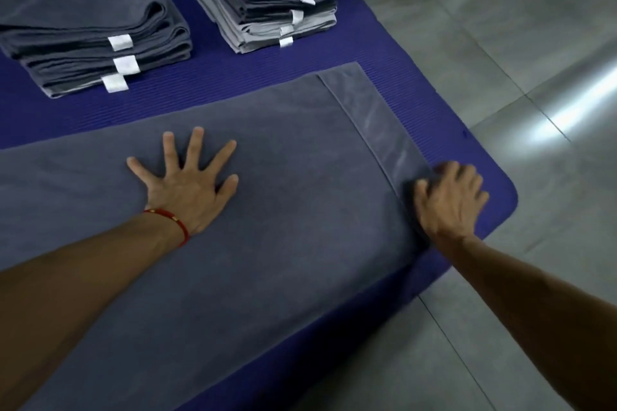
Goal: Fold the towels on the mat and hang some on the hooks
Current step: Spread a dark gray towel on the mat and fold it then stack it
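A grey towel (283,210) lies spread across the blue mat (417,103) on the tiled floor (500,27), already doubled over, with a strip of the lower layer showing past the upper layer's edge at the right end. The left hand (190,187) presses flat on the middle of the towel, fingers straight and fanned wide. The right hand (447,200) sits at the towel's right end near the mat's rounded corner; it is blurred, and its fingers look curled over the hem, though whether its grip has actually closed on the cloth I cannot tell. Behind, two stacks of folded towels stand on the mat, a darker stack (93,30) to the left and a taller stack (267,0) with paler towels low in it to the right. The likely risk is an uneven fold: if the right hand pulls only one layer, the offset strip will stay misaligned. If the left hand lifts early, the whole towel may slide or bunch on the mat, and a wide sweep could nudge the nearby stacks.
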